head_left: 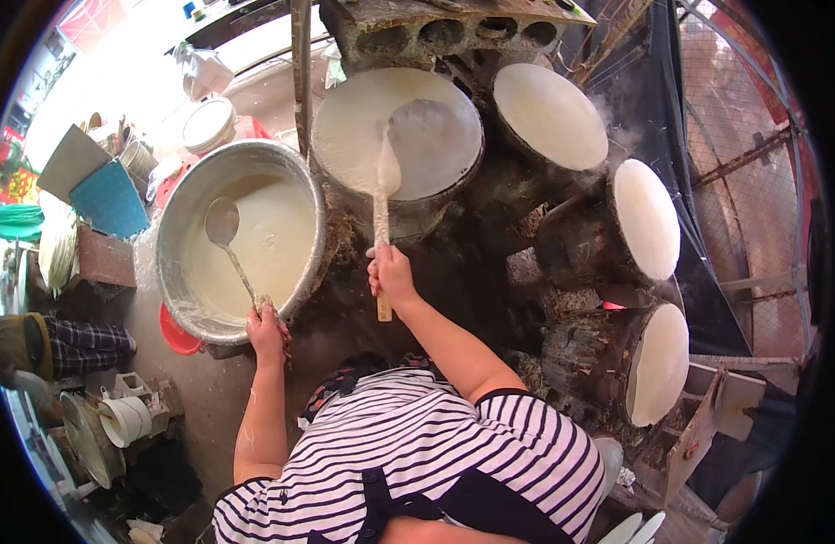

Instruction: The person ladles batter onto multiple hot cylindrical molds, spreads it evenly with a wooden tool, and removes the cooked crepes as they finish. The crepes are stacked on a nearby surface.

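My left hand point(267, 331) grips the handle of a long metal ladle point(222, 221), its bowl over a large metal basin point(173, 254) of creamy pale liquid. My right hand point(389, 273) holds a long batter-coated wooden paddle point(384, 179) by its handle. The paddle's head is over a round white cooking surface point(349, 122) on a sooty base at centre; a greyer, smooth patch fills part of that surface's right side. Whether the paddle touches the surface I cannot tell.
Round white-topped cookers point(549, 113) line the right, some steaming, before a mesh fence point(734, 181). A block ledge point(444, 32) and post point(301, 82) stand ahead. At left are a blue board point(109, 199), white bucket point(125, 417), red basin point(177, 335) and plaid cloth point(86, 347).
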`<action>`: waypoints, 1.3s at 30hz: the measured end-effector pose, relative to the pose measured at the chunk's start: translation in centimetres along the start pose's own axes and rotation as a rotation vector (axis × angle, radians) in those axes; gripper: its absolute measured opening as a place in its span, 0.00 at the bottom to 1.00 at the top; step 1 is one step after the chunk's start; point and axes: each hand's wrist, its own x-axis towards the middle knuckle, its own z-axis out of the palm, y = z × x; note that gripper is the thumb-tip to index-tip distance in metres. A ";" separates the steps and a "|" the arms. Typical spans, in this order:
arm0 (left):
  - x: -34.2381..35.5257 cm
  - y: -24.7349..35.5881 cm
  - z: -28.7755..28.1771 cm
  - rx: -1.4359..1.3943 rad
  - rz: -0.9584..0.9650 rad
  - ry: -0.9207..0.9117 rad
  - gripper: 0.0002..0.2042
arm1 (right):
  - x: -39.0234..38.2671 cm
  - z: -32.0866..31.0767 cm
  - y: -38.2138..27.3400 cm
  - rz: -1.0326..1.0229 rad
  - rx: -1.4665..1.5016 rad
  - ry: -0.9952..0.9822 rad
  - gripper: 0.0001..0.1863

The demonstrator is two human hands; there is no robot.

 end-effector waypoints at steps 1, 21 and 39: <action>0.1 0.3 0.7 -0.002 -0.002 -0.016 0.08 | -0.4 -0.8 -0.2 -0.041 -0.007 0.011 0.19; -3.0 1.1 7.0 -0.057 0.045 0.009 0.08 | 1.0 -6.8 -2.4 -0.129 -0.546 -0.146 0.19; -5.3 1.7 13.4 -0.021 0.020 0.094 0.10 | 2.8 -19.2 -13.2 -0.066 -0.691 -0.093 0.27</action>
